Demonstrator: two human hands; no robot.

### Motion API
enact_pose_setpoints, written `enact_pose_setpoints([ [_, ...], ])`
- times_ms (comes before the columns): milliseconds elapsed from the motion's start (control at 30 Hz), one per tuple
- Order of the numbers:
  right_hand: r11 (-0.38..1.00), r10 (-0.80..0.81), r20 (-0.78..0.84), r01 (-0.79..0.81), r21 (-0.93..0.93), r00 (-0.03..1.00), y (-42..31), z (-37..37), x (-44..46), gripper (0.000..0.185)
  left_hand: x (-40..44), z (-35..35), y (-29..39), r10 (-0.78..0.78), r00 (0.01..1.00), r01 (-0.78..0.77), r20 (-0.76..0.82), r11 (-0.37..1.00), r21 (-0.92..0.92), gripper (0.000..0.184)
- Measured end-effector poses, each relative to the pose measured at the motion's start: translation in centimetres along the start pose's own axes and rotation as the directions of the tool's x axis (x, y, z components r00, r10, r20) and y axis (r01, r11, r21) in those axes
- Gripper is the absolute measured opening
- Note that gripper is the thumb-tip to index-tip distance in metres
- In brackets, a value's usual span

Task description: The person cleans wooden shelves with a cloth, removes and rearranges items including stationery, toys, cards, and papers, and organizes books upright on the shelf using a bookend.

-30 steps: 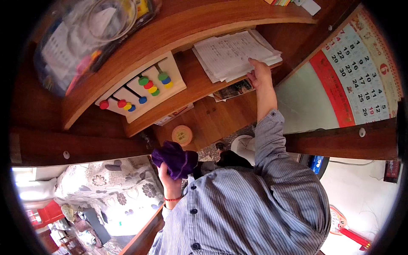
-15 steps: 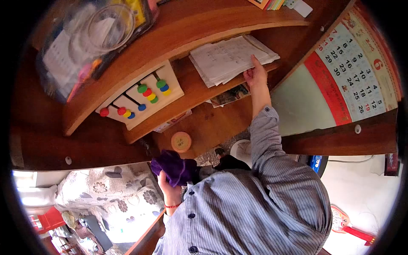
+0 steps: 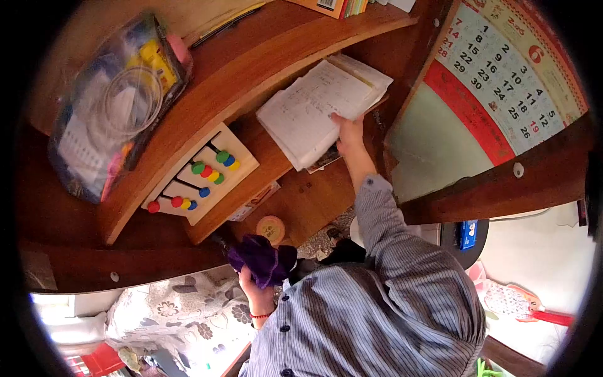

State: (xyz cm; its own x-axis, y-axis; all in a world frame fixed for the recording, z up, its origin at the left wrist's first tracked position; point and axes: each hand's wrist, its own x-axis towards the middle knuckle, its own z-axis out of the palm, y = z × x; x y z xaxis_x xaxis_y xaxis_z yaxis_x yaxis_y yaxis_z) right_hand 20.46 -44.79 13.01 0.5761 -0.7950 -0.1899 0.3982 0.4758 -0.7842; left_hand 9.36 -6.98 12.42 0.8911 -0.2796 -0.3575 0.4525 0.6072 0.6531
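In the head view my right hand (image 3: pixel 349 134) grips the near edge of a stack of handwritten papers (image 3: pixel 309 108), thumb on top and the other fingers hidden underneath. The stack lies partly on a wooden shelf (image 3: pixel 274 164) and sticks out past its front edge. Close to my body, my left hand (image 3: pixel 254 290) is closed around a bunched purple cloth (image 3: pixel 259 256). A round orange-lidded container (image 3: pixel 271 230) sits just beyond the cloth, on a lower wooden surface.
A wooden board with coloured beads (image 3: pixel 204 179) leans on the shelf to the left. Above it lies a clear plastic bag (image 3: pixel 94 135) of supplies. A calendar (image 3: pixel 496 75) hangs at right. A bed with a floral cover (image 3: pixel 182 308) stands at lower left.
My right hand has drawn the papers toward me and left, so they now overhang the shelf edge. My left hand keeps hold of the purple cloth. The camera view has shifted.
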Motion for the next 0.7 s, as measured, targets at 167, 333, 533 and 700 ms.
enact_pose_setpoints([
  [167,0.998,-0.060,0.115,0.060,0.009,0.991,-1.3,-3.0,-6.7,0.066,0.7,1.3,1.0,-0.002,0.995,0.008,0.100,0.998,-0.062,0.041],
  [333,0.963,-0.044,0.153,0.083,-0.256,0.987,-2.8,-7.4,-13.8,0.057,2.5,2.5,2.0,0.047,0.983,-0.039,0.177,0.998,-0.047,0.041],
  [533,0.773,-0.009,0.295,0.194,-0.604,0.955,-6.5,-12.4,-22.6,0.056,6.0,1.5,2.7,0.071,0.948,-0.045,0.309,0.995,-0.092,0.038],
  [700,0.415,0.018,0.356,0.316,-0.853,0.934,-12.0,-16.8,-31.4,0.049,9.2,2.3,1.0,-0.004,0.861,-0.055,0.508,0.993,0.101,0.048],
])
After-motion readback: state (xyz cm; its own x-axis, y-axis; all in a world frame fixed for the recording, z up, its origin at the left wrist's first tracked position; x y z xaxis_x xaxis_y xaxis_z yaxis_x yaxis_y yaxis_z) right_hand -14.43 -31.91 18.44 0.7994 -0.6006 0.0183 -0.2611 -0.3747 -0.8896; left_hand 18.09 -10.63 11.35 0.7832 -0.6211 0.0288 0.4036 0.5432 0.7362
